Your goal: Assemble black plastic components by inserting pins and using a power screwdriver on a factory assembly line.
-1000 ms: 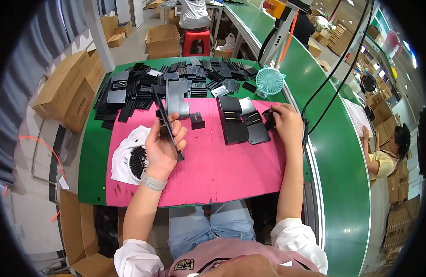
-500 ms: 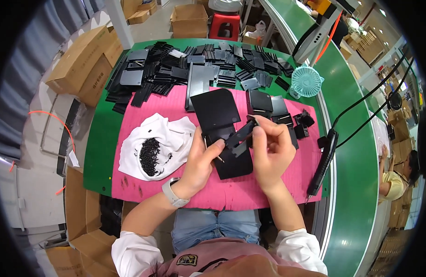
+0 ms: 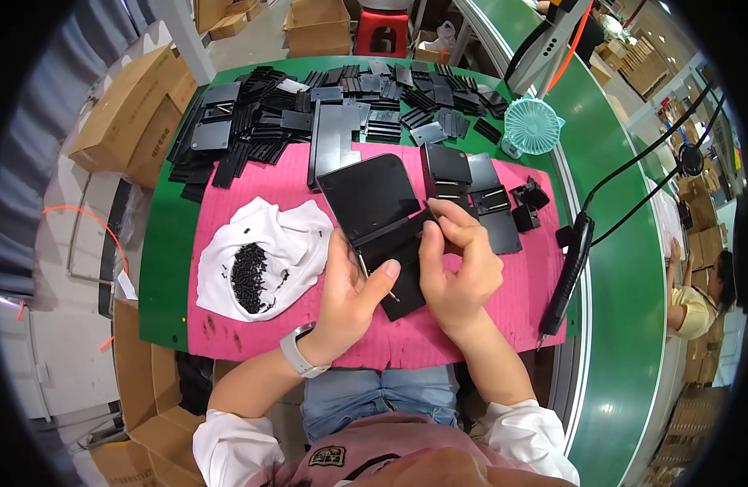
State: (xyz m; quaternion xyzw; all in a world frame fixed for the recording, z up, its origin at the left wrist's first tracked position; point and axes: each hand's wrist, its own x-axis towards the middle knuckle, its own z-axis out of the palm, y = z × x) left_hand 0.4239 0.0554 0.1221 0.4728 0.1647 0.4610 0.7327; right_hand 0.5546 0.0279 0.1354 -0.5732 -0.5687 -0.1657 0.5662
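Fingers of both hands, left hand (image 3: 354,292) and right hand (image 3: 459,268), clamp the black hinged panel (image 3: 378,215) beside the screw heap (image 3: 251,276), apparently mid-assembly, black parts pile (image 3: 309,114) beyond unassembled.

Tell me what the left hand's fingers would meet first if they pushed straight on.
Probably the right hand: the left hand points right across the black hinged panel both hold. Depth is unclear.

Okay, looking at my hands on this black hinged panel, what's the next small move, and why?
Probably seat the small part into the hinge edge. Your right hand pinches something small at the fold of the black hinged panel, while your left hand steadies its lower leaf and seems to hold a thin pin. The pile of black screws lies untouched on the white cloth.
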